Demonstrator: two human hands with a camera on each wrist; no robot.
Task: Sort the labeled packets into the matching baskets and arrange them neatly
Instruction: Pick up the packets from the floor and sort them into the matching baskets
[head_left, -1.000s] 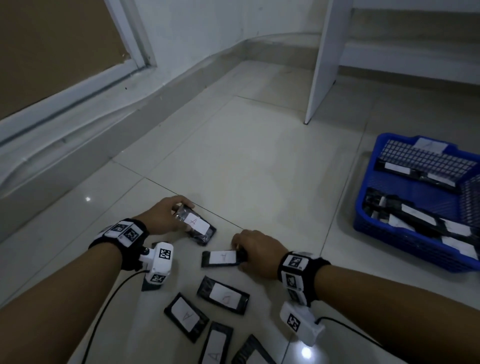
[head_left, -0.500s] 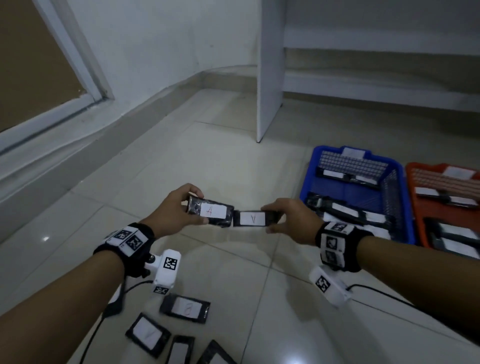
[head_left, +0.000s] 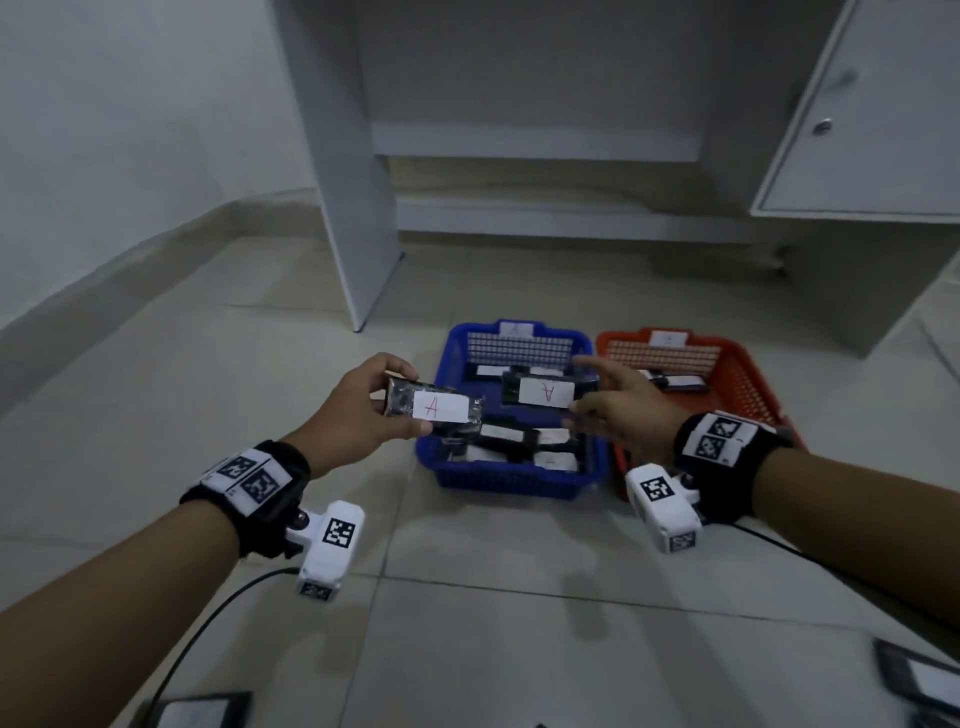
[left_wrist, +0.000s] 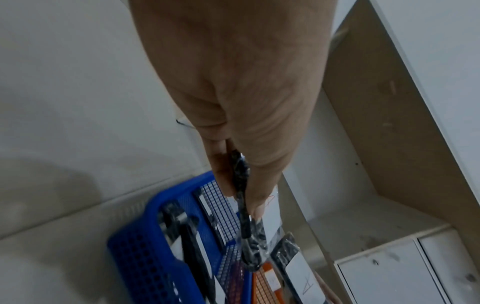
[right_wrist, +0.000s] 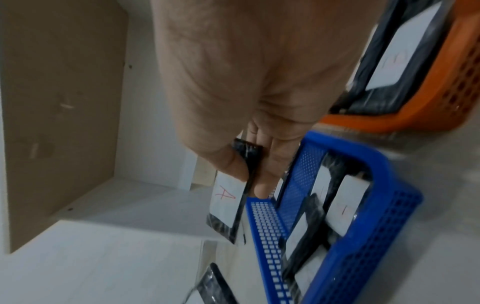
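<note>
My left hand (head_left: 414, 400) pinches a black packet (head_left: 439, 406) with a white label marked A, held over the left edge of the blue basket (head_left: 498, 480). My right hand (head_left: 577, 392) pinches a second A packet (head_left: 540, 392) above the same basket's middle. Several labeled packets lie inside it. The orange basket (head_left: 748, 384) stands to its right and also holds packets. In the left wrist view, thumb and fingers (left_wrist: 241, 197) clamp the packet (left_wrist: 246, 226) edge-on above the blue basket (left_wrist: 145, 257). The right wrist view shows my right hand (right_wrist: 249, 179) gripping its packet (right_wrist: 228, 209) beside the blue basket (right_wrist: 376, 236).
Loose packets lie on the tiled floor at the bottom left (head_left: 192, 712) and bottom right (head_left: 924, 680). A white desk panel (head_left: 353, 208) rises just behind the baskets, and a cabinet (head_left: 857, 130) stands at the back right. A wall runs along the left.
Both hands lifted their A packets off the floor pile and carried them forward to above the blue basket. The view swung right, bringing both baskets into sight.
</note>
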